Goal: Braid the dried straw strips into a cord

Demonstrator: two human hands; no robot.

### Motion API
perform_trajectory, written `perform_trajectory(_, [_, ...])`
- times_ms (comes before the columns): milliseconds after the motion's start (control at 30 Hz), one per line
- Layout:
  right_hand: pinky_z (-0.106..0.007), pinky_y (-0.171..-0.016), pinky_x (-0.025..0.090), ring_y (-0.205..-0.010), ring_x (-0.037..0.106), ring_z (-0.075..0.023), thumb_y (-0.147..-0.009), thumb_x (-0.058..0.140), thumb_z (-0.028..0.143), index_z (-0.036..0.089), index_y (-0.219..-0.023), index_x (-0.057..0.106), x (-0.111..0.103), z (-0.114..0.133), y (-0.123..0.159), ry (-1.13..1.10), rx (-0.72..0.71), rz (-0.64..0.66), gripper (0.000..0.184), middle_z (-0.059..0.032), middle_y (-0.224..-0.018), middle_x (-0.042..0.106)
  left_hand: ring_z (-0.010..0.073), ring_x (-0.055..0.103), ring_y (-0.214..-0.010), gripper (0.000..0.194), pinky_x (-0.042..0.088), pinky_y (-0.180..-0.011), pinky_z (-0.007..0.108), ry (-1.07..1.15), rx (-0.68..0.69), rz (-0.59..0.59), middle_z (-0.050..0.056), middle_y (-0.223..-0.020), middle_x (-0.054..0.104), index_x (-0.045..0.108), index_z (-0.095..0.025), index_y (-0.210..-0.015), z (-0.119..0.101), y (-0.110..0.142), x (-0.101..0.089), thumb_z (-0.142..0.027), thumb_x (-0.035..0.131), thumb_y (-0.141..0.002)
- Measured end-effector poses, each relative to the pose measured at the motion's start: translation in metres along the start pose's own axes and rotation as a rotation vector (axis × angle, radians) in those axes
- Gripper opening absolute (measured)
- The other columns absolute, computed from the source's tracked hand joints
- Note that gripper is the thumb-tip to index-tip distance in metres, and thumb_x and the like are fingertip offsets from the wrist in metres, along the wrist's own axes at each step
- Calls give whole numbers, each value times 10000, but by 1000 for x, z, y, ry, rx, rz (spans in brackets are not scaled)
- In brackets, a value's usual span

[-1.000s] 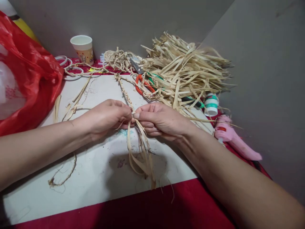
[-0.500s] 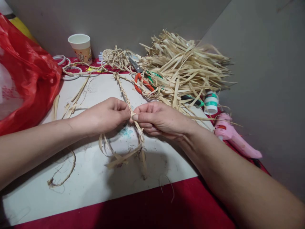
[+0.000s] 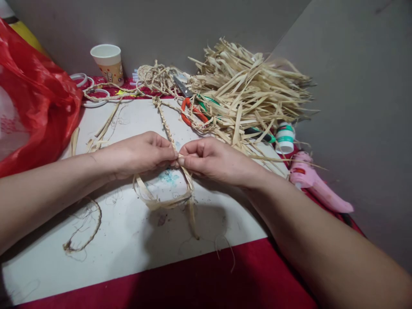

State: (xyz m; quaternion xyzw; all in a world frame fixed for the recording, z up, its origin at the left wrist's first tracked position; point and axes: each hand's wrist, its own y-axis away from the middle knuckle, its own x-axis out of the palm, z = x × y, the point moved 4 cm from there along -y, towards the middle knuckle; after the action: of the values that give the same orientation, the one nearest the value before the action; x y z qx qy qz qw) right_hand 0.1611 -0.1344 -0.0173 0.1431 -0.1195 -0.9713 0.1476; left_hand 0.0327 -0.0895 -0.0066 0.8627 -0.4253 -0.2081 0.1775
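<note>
A thin braid of dry straw-coloured leaf strips (image 3: pixel 165 124) runs from a knot at the far edge of the white board (image 3: pixel 135 240) down to my fingers. My left hand (image 3: pixel 144 152) pinches it from the left, thumb and fingertips closed. From the right, my right hand (image 3: pixel 212 161) grips the same spot with thumb and forefinger, and the fingertips of both hands nearly meet. Loose strip ends (image 3: pixel 189 184) hang below my hands, one strip curving round to the left. The exact crossing of the strips is hidden by my fingers.
A heap of dry leaf strips (image 3: pixel 251 86) lies at the back right, with orange-handled scissors (image 3: pixel 193 112) beside it. Behind are coiled braid (image 3: pixel 157 79) and a paper cup (image 3: pixel 107 66). A red plastic bag (image 3: pixel 48 98) flanks the left, a pink glue gun (image 3: pixel 317 182) the right.
The loose strips, hanging together before, have separated, with one now looping left under my left hand. Both hands stay pinched at about the same place on the braid.
</note>
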Motion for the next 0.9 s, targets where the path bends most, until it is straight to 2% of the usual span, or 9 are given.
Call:
perform_trajectory(133, [-185, -430, 199, -452, 285, -39, -779, 572, 240, 126, -647, 541, 0, 4, 2, 153, -50, -58, 177, 60, -506, 367, 21, 232, -336, 254, 149, -367, 208, 52, 21, -3, -51, -392, 367, 492, -167, -522, 4, -3, -1, -265, 586, -737])
perform_trajectory(267, [-194, -468, 271, -482, 361, -60, -826, 501, 253, 130, -665, 548, 0, 7, 3, 208, -72, -3, 208, 34, -538, 461, 25, 258, -352, 221, 158, -371, 201, 50, 47, -22, -53, -409, 381, 506, -163, -536, 6, -2, -2, -250, 585, -722])
perform_trajectory(400, [-202, -507, 320, -497, 407, -74, -843, 458, 230, 137, -673, 550, -1, 10, 3, 297, -75, 27, 215, 17, -558, 529, 33, 264, -363, 216, 161, -378, 205, -33, 87, -49, -53, -417, 383, 511, -159, -537, 7, -2, -4, -259, 575, -718])
perform_trajectory(533, [-198, -527, 334, -510, 435, -74, -827, 463, 199, 143, -595, 521, -1, 16, 4, 423, -72, -5, 245, 14, -539, 536, 42, 286, -399, 201, 190, -399, 200, -144, 159, -72, -56, -450, 387, 499, -160, -544, 6, -1, -5, -247, 557, -715])
perform_trajectory(633, [-183, -464, 312, -440, 400, -55, -821, 455, 204, 144, -595, 512, 1, 12, 2, 293, 5, 37, 241, 22, -504, 533, 43, 287, -420, 208, 208, -411, 191, -201, 199, -84, -63, -464, 370, 459, -165, -538, 3, 2, -3, -229, 531, -722])
perform_trajectory(767, [-171, -349, 211, -314, 309, -38, -810, 443, 216, 143, -703, 520, 7, 0, -2, -125, 155, 113, 151, 25, -473, 565, 46, 291, -432, 205, 213, -415, 184, -266, 213, -130, -64, -470, 373, 470, -161, -555, 0, 6, 0, -237, 496, -745])
perform_trajectory(833, [-166, -330, 192, -294, 311, -35, -792, 458, 226, 133, -708, 528, 11, -3, -3, -259, 190, 103, 144, 3, -485, 594, 49, 290, -435, 200, 208, -413, 184, -270, 213, -143, -62, -473, 379, 498, -154, -568, 0, 7, 0, -242, 488, -748])
perform_trajectory(900, [-166, -325, 222, -295, 343, -39, -773, 479, 241, 129, -694, 539, 14, -4, -3, -285, 199, 58, 149, -18, -515, 621, 50, 287, -429, 189, 207, -407, 186, -237, 201, -145, -62, -470, 391, 527, -150, -590, 2, 6, 0, -247, 487, -747])
